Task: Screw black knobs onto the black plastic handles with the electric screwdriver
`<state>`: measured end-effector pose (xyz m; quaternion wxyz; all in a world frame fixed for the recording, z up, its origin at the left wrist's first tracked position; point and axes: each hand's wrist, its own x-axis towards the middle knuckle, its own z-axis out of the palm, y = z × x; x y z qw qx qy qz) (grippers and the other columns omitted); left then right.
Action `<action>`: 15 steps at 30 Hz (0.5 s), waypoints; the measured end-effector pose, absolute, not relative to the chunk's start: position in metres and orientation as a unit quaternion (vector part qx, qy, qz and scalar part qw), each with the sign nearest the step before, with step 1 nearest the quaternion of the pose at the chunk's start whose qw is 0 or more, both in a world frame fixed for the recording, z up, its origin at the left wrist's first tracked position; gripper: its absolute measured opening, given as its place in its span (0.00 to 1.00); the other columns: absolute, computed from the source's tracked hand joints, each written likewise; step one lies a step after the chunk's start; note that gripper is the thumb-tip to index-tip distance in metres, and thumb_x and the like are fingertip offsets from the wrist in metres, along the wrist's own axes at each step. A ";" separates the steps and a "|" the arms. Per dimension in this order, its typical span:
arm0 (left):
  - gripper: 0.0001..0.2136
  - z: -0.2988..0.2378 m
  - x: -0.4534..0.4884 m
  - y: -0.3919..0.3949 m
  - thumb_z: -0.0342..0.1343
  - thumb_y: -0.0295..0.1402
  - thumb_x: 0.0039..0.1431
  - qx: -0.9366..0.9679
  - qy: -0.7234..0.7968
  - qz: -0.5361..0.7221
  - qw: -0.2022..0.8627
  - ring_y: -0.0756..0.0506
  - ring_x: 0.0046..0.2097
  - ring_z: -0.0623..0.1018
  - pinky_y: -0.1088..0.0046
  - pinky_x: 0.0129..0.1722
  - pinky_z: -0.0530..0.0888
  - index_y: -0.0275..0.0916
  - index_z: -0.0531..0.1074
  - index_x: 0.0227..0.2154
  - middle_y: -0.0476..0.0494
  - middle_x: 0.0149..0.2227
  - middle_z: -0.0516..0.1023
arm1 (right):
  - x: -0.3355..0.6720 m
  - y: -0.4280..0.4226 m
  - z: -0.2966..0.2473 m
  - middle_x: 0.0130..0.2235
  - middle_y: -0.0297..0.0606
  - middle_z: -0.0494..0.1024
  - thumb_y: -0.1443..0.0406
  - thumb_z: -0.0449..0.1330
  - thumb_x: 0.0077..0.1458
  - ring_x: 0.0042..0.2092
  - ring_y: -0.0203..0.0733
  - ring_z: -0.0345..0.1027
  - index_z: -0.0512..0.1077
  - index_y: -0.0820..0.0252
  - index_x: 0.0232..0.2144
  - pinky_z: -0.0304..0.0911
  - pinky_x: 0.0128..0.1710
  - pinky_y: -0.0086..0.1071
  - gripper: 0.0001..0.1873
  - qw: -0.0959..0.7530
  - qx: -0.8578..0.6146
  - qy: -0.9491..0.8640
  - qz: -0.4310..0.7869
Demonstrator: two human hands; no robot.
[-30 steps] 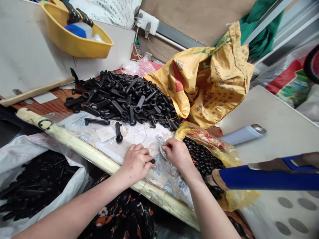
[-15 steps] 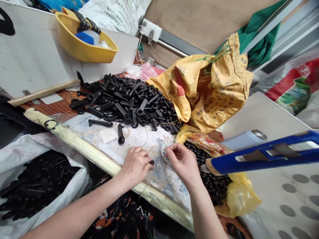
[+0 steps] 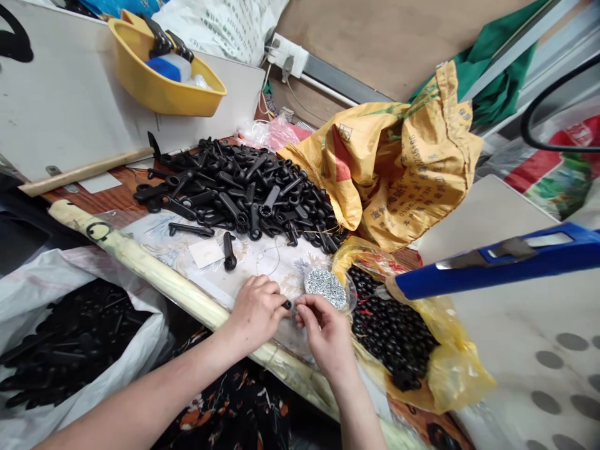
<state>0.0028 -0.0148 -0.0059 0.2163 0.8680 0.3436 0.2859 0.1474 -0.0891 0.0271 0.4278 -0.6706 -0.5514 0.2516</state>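
My left hand (image 3: 259, 310) rests low over the table with its fingers closed round a black plastic piece (image 3: 287, 304). Only the round, hollow-looking end of that piece pokes out past the fingertips; the fingers hide the rest. Facing this end, my right hand (image 3: 323, 328) pinches what looks like a small screw, mostly covered by thumb and forefinger. Just beyond the right hand stands a clear round dish (image 3: 325, 287) full of small silvery screws. A single black crank handle (image 3: 229, 251) lies on the table cover, away from both hands.
Behind lies a heap of black handles (image 3: 234, 187), with a yellow woven sack (image 3: 398, 169) beside it. Round black knobs (image 3: 394, 331) fill a yellow bag at right. A blue tool (image 3: 497, 259) juts in above them. A padded roll (image 3: 187, 275) lines the table's front edge.
My right hand has come from above the screw dish down and left to the piece in my left hand, uncovering the dish. The left hand has barely moved. The blue tool has shifted in view.
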 end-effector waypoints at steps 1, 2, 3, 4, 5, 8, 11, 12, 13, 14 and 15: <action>0.06 -0.006 0.003 -0.015 0.62 0.27 0.59 0.867 0.345 0.286 0.217 0.43 0.39 0.70 0.63 0.41 0.67 0.38 0.78 0.26 0.46 0.30 0.75 | 0.149 -0.088 0.030 0.30 0.36 0.76 0.64 0.55 0.59 0.32 0.40 0.71 0.74 0.58 0.31 0.68 0.34 0.31 0.09 0.405 -0.668 -0.583 0.225; 0.06 -0.006 0.003 -0.015 0.63 0.28 0.59 0.867 0.345 0.286 0.219 0.43 0.39 0.70 0.63 0.41 0.67 0.38 0.78 0.26 0.46 0.30 0.75 | 0.150 -0.087 0.033 0.32 0.37 0.77 0.66 0.53 0.60 0.35 0.41 0.72 0.74 0.57 0.33 0.68 0.37 0.32 0.09 0.384 -0.665 -0.608 0.202; 0.06 -0.006 0.004 -0.015 0.63 0.29 0.59 0.867 0.345 0.285 0.219 0.43 0.39 0.70 0.63 0.41 0.67 0.38 0.78 0.26 0.46 0.30 0.75 | 0.151 -0.086 0.037 0.35 0.38 0.77 0.67 0.52 0.60 0.37 0.41 0.72 0.74 0.57 0.34 0.68 0.40 0.33 0.10 0.365 -0.663 -0.627 0.186; 0.07 -0.007 0.004 -0.015 0.63 0.29 0.59 0.867 0.345 0.285 0.219 0.43 0.39 0.70 0.62 0.41 0.67 0.38 0.78 0.25 0.46 0.30 0.75 | 0.151 -0.084 0.039 0.36 0.38 0.78 0.67 0.51 0.61 0.38 0.41 0.73 0.73 0.57 0.36 0.67 0.41 0.33 0.09 0.347 -0.663 -0.640 0.175; 0.07 -0.007 0.004 -0.015 0.63 0.29 0.59 0.867 0.346 0.284 0.218 0.43 0.39 0.70 0.62 0.41 0.66 0.38 0.77 0.25 0.46 0.30 0.75 | 0.151 -0.083 0.042 0.36 0.38 0.78 0.67 0.51 0.61 0.38 0.41 0.73 0.72 0.57 0.37 0.67 0.41 0.33 0.09 0.330 -0.664 -0.649 0.168; 0.06 -0.006 0.004 -0.014 0.62 0.28 0.58 0.868 0.348 0.279 0.220 0.42 0.40 0.70 0.62 0.41 0.66 0.38 0.78 0.25 0.46 0.30 0.76 | 0.150 -0.080 0.049 0.35 0.38 0.77 0.68 0.50 0.62 0.37 0.42 0.73 0.68 0.57 0.40 0.66 0.39 0.33 0.08 0.266 -0.673 -0.674 0.147; 0.05 -0.004 0.003 -0.014 0.62 0.27 0.58 0.866 0.347 0.277 0.228 0.42 0.40 0.70 0.61 0.41 0.66 0.39 0.79 0.26 0.46 0.30 0.76 | 0.148 -0.074 0.058 0.35 0.40 0.77 0.72 0.48 0.61 0.37 0.44 0.74 0.66 0.59 0.44 0.65 0.36 0.33 0.11 0.164 -0.684 -0.702 0.115; 0.05 -0.004 0.003 -0.014 0.62 0.27 0.58 0.866 0.347 0.276 0.231 0.42 0.40 0.70 0.61 0.41 0.66 0.39 0.79 0.27 0.45 0.30 0.76 | 0.146 -0.072 0.062 0.34 0.40 0.77 0.74 0.48 0.60 0.36 0.44 0.74 0.65 0.60 0.45 0.64 0.35 0.32 0.13 0.126 -0.684 -0.711 0.101; 0.05 -0.004 0.003 -0.014 0.61 0.27 0.58 0.866 0.346 0.275 0.233 0.42 0.40 0.70 0.61 0.41 0.66 0.38 0.79 0.27 0.45 0.30 0.76 | 0.144 -0.070 0.066 0.33 0.40 0.76 0.75 0.48 0.58 0.35 0.44 0.74 0.65 0.61 0.45 0.63 0.33 0.31 0.14 0.090 -0.682 -0.721 0.085; 0.05 -0.004 0.004 -0.014 0.61 0.27 0.58 0.866 0.346 0.274 0.233 0.41 0.40 0.71 0.60 0.41 0.66 0.38 0.79 0.27 0.45 0.31 0.77 | 0.140 -0.068 0.070 0.32 0.40 0.76 0.77 0.49 0.57 0.34 0.44 0.74 0.64 0.61 0.45 0.62 0.32 0.31 0.15 0.056 -0.677 -0.731 0.069; 0.05 -0.004 0.004 -0.014 0.60 0.26 0.57 0.866 0.347 0.274 0.233 0.41 0.40 0.70 0.60 0.41 0.66 0.38 0.80 0.27 0.45 0.31 0.77 | 0.137 -0.066 0.073 0.32 0.39 0.76 0.78 0.49 0.55 0.33 0.44 0.74 0.64 0.61 0.44 0.61 0.31 0.31 0.16 0.024 -0.669 -0.741 0.053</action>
